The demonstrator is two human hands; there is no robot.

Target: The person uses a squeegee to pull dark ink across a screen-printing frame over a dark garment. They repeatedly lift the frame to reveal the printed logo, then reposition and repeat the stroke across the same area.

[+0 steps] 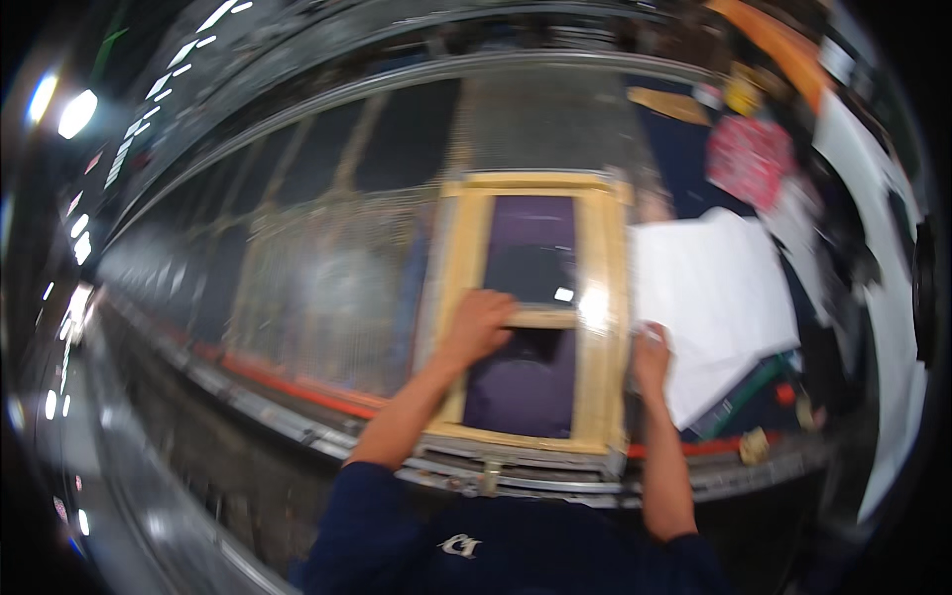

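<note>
A screen printing frame (pixel 607 397) with yellow-taped borders lies in front of me, its mesh dark purple inside. Across the mesh runs a pale squeegee (pixel 545 318), and my left hand (pixel 480 325) is closed around its left end. Dark patches show on the mesh above and below the bar. Beside the right border of the frame is my right hand (pixel 651 359), its fingers curled together. It is close to the left edge of a white sheet (pixel 709 297). Blur hides whether those fingers hold anything.
A long printing table (pixel 327 288) stretches to the left, with several dark panels along it. Metal rails (pixel 297 426) edge its near side. Right of the sheet lie a red patterned cloth (pixel 749 159), a yellow item (pixel 742 91) and a tan piece (pixel 669 104).
</note>
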